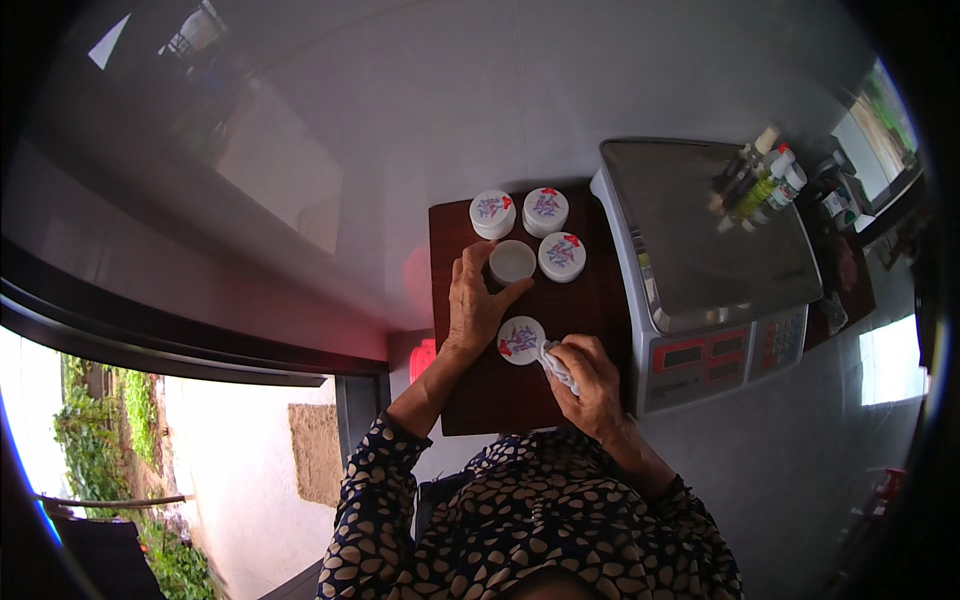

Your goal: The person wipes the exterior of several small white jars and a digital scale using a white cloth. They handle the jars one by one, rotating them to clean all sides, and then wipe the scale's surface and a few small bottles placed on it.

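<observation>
Around an open white round jar (513, 262) curve the thumb and fingers of my left hand (477, 300); the jar rests on a dark red-brown wooden tabletop (480, 405). Below it lies a white lid (520, 340) with a printed design and a red mark. A crumpled white cloth (559, 367) is pinched in my right hand (589, 382), against the lid's right edge. Three lidded white jars stand beyond: one at the back left (492, 213), one at the back right (545, 211) and one just right of the open jar (562, 256).
A grey weighing scale (712, 247) with a metal pan stands right of the jars. Several small bottles (765, 184) sit on its pan at the far right. A glossy grey wall (465, 97) rises behind the table. At lower left, a doorway (247, 435) opens outdoors.
</observation>
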The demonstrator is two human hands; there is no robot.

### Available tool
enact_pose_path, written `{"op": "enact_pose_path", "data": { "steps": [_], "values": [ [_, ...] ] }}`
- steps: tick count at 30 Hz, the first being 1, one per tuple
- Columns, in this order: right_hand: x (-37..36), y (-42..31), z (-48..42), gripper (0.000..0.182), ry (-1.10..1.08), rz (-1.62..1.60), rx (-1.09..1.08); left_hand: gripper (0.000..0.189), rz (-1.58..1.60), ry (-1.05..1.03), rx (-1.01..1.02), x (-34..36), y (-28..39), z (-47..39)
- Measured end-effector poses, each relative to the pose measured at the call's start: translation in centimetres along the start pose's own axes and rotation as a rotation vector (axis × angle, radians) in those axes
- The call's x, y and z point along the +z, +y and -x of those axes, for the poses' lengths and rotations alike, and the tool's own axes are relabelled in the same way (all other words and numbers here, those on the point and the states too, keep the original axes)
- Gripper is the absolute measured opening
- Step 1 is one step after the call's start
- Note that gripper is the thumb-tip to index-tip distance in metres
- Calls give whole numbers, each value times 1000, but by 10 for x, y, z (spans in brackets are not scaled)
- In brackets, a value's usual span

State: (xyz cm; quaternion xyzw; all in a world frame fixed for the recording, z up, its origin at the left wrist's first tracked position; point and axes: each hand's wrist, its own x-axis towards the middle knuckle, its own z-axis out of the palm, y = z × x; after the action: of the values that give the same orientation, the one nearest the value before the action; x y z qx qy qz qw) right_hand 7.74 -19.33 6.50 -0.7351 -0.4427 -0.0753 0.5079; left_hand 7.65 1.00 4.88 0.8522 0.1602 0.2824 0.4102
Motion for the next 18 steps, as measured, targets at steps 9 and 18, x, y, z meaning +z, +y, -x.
{"op": "enact_pose_path", "data": {
  "steps": [9,18],
  "values": [
    [0,2,-2,27,49,-10,75,50,162,26,-17,-5,0,1],
    [5,4,-3,27,133,99,112,93,-215,-383,175,-48,29,48]
  ]
}}
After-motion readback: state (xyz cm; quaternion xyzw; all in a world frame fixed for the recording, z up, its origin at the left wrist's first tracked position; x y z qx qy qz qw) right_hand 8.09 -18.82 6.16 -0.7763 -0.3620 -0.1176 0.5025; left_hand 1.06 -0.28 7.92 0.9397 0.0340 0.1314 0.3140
